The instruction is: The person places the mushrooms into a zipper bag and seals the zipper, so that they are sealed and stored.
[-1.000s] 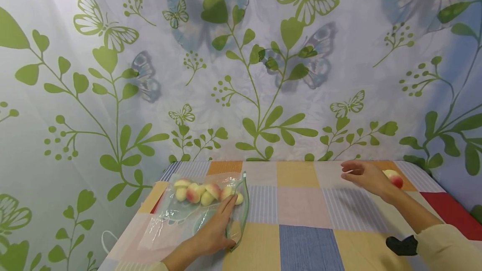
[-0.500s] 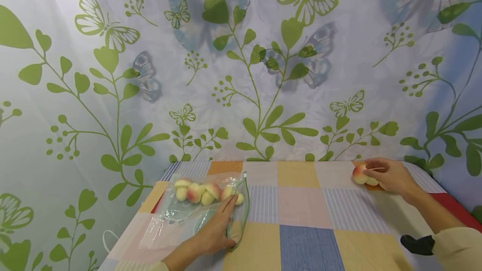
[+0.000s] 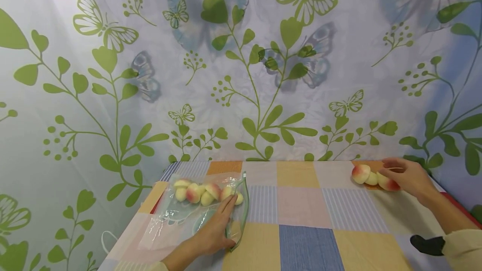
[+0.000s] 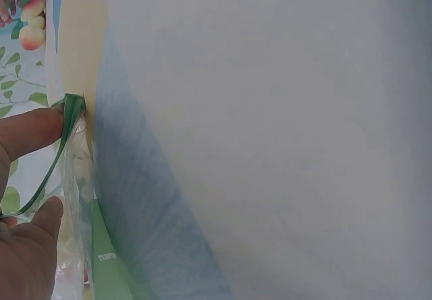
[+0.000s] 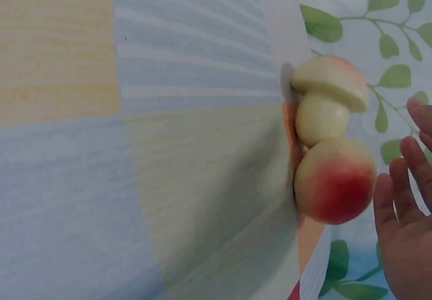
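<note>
Two toy mushrooms, cream with red-blushed caps, lie end to end near the far right of the table. The left mushroom [image 3: 360,174] shows its cap and stem; the right mushroom [image 3: 387,183] mainly its cap. My right hand [image 3: 412,179] is just right of them, fingers loosely spread with nothing held; in the right wrist view its fingertips [image 5: 383,192] are close by the red cap. On the left lies a clear zip bag [image 3: 162,221] with several similar mushrooms [image 3: 207,193] in it. My left hand [image 3: 216,229] rests at its green-edged mouth, finger extended against the strip [image 4: 67,121], thumb apart.
A patchwork cloth [image 3: 306,244] covers the table. Behind it hangs a curtain [image 3: 241,74] with green leaves and butterflies. A white cord [image 3: 105,241] loops at the table's left edge. A black strap [image 3: 427,246] is at the right sleeve.
My right hand has moved from left to right across the mushrooms, pulling back to their right side and uncovering both. The left hand and the bag stay put.
</note>
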Demonstrator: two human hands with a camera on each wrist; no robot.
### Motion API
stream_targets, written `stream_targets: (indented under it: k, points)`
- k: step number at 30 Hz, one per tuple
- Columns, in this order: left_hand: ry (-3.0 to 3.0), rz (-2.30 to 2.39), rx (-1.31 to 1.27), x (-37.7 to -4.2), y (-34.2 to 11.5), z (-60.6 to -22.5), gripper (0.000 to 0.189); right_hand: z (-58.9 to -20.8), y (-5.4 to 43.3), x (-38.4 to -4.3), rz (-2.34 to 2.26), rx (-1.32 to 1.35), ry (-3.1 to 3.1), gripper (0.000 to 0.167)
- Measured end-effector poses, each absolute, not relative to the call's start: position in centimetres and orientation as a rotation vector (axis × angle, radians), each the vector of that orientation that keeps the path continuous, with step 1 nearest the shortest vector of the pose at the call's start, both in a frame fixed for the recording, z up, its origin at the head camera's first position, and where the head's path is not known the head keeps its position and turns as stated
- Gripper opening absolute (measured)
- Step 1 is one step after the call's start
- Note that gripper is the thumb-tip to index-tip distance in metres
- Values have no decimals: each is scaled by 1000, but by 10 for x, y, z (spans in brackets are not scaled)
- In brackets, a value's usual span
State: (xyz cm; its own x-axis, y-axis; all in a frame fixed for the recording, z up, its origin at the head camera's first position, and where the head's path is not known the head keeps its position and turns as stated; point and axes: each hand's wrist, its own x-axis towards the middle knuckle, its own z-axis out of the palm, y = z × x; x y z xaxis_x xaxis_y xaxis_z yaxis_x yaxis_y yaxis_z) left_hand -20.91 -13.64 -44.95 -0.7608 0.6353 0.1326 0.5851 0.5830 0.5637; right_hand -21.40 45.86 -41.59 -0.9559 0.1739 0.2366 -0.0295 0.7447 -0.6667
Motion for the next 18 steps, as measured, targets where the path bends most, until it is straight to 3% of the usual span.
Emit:
stream_targets:
  k: [18]
  points:
    - [2716,923,1032,-209,-138,-452,127,-453,474,-209,888,-135,-2630,72]
